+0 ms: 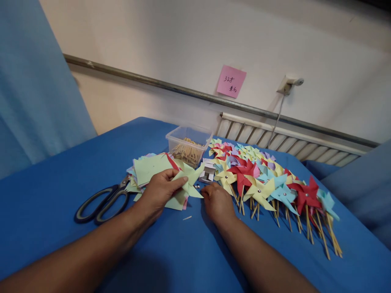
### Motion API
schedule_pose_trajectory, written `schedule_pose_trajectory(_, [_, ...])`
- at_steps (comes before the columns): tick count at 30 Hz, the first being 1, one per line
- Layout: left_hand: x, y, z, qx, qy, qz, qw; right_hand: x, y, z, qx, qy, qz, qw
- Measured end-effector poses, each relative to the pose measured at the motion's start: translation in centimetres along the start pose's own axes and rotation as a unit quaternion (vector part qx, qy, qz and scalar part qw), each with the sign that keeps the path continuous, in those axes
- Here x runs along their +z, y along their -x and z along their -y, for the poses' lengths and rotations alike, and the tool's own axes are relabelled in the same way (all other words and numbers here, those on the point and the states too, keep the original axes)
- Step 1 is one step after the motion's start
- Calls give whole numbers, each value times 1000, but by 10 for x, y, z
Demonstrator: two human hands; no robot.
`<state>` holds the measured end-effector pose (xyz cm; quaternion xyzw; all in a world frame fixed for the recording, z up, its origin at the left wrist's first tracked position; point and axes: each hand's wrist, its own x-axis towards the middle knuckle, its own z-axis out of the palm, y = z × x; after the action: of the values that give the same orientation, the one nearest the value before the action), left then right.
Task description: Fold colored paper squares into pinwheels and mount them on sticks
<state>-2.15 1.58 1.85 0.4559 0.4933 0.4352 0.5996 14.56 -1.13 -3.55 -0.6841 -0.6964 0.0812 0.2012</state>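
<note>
Toward the far edge of the blue table, a pale-green pinwheel is pinched by the left hand. Small shiny pins are seen between both hands, just left of the nearer right hand, its fingers bunched; whether anything is held there cannot be told.

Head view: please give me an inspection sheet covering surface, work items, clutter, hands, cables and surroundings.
Surface: covered by a blue cloth.
Work items: green pinwheel in hand; paper stack, tub of sticks, small box and studs nearby; assembled pinwheels massed at right.
Clutter: scissors beside the paper stack; white scrap on the cloth.
Hands: left hand grips the green pinwheel; right hand is near the studs, any hold hidden.
Cables: cord drops from the outlet.
Surroundings: wall, rail, pink note, radiator, curtain.
</note>
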Motion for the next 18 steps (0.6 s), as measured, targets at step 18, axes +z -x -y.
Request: schedule_pose_trajectory(18, [0,-1,0,3,-8,3,1000,1,-3,-7,17,-36,-14,999])
